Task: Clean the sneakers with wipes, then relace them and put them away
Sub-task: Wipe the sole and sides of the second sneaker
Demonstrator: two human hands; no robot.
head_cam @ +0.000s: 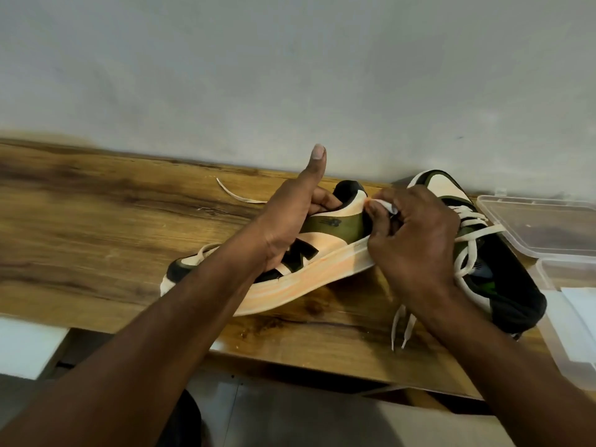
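Observation:
A cream, olive and black sneaker [325, 250] lies tilted on the wooden table [96, 227], toe to the left, heel raised. My left hand [290, 221] grips its collar, fingers inside the opening and thumb sticking up. My right hand [412, 233] pinches a small white wipe [387, 206] against the heel. The second sneaker [503, 272], laced with white laces, sits to the right behind my right hand, partly hidden by it. A loose white lace [235, 195] lies on the table behind the left hand.
A clear plastic box [577, 333] holding white sheets stands at the right edge, with its open lid [541, 224] behind it. A grey wall runs along the table's far side. The table's front edge is close to my forearms.

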